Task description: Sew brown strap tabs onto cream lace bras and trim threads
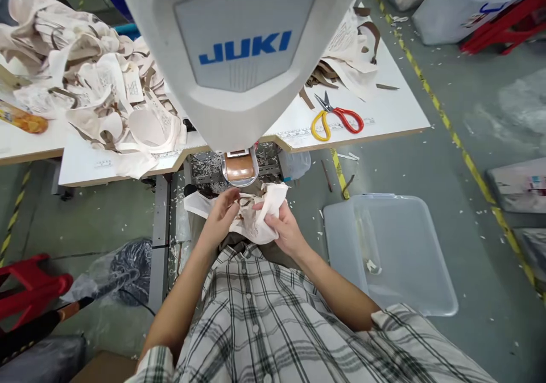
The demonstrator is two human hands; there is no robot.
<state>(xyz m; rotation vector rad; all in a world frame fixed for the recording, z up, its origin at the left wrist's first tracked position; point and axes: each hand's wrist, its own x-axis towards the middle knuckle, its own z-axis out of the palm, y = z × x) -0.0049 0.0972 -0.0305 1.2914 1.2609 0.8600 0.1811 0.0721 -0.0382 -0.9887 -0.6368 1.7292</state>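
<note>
A pale bra [258,229] with brown trim is in both hands above my lap, below the sewing machine head. At its right part, my right hand [285,229] is closed, the thumb pressed on the fabric and the fingers partly behind it. My left hand [220,218] lies over the left part with bent fingers, the thumb and fingertips close together by the brown trim. What sits between those left fingertips is partly hidden. One white end of the bra sticks out left of that hand.
The white sewing machine head [243,48] hangs over the table. Similar bras lie heaped [106,87] at left. Scissors [330,116] with red and yellow handles lie near the table's right edge. A clear plastic bin [409,258] stands on the floor at right, a red stool [34,286] at left.
</note>
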